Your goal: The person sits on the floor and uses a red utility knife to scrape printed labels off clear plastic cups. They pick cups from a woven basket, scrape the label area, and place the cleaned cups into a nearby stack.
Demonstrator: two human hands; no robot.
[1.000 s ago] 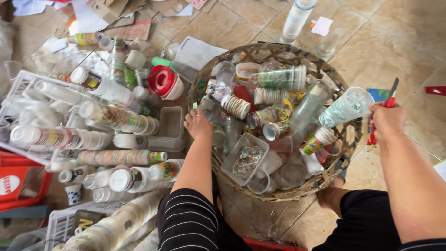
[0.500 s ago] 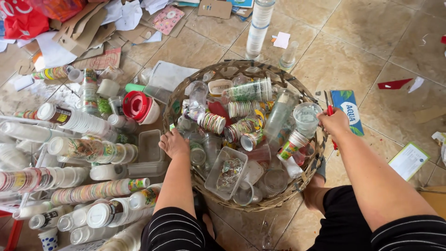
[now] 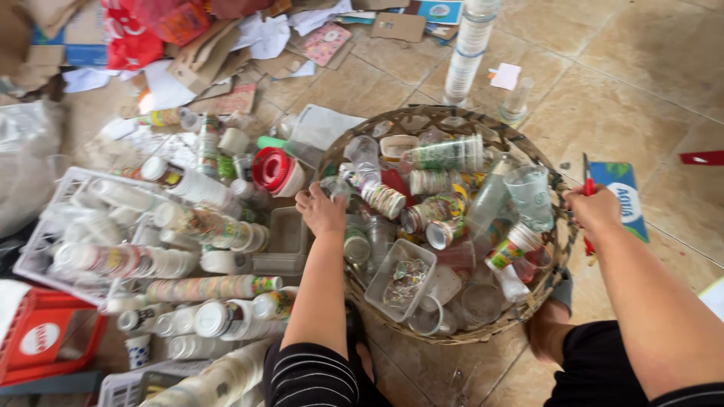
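The woven basket (image 3: 445, 120) fills the middle of my view, round and shallow, heaped with clear and printed plastic cups. To its left lie rows of nested cup stacks (image 3: 196, 226) on the tile floor, their long axes running left to right, some in a white crate (image 3: 45, 218).

My left hand (image 3: 323, 212) rests at the basket's left rim, fingers curled over a small clear cup (image 3: 335, 187) — grasping it, as far as I can see. That cup lies just ahead of my knuckles, and the stacks lie to the left of it, so this hand is much the nearer to both. My right hand (image 3: 596, 209) is clenched on a red-handled tool (image 3: 587, 185) at the basket's right edge, blade pointing up and away from me, well apart from the stacks.

Compared with half a second ago, the left hand has moved up the rim from among the cups to the clear one, and the right hand no longer holds up the clear cup it was lifting — it now sits at the rim with only the tool.
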